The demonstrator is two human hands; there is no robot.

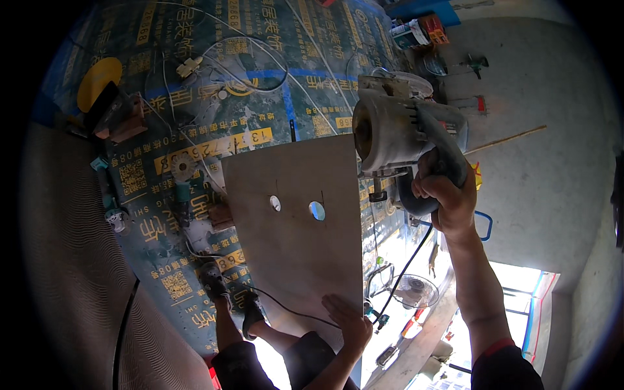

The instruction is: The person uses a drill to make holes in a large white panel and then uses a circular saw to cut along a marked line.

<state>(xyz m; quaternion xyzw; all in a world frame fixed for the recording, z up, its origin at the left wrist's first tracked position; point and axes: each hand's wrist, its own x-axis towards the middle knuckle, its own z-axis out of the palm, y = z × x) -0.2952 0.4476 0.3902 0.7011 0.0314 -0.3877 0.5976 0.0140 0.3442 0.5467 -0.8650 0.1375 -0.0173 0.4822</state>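
Note:
A large grey-brown tile or board stands tilted in front of me, with two round holes through its upper half and thin marks above them. My left hand lies with its fingers outstretched on the face of the board, near its lower right edge. At the board's upper right corner is a dusty corded power saw; its blade is not clearly visible. Round the saw's looped rear handle, my right hand is closed. Whether the saw touches the board cannot be made out.
Printed green protective sheeting covers the floor, crossed by loose cables. A teal angle grinder lies at left, near a toothed disc tool. A fan is at lower right; a bucket stands far right by the wall.

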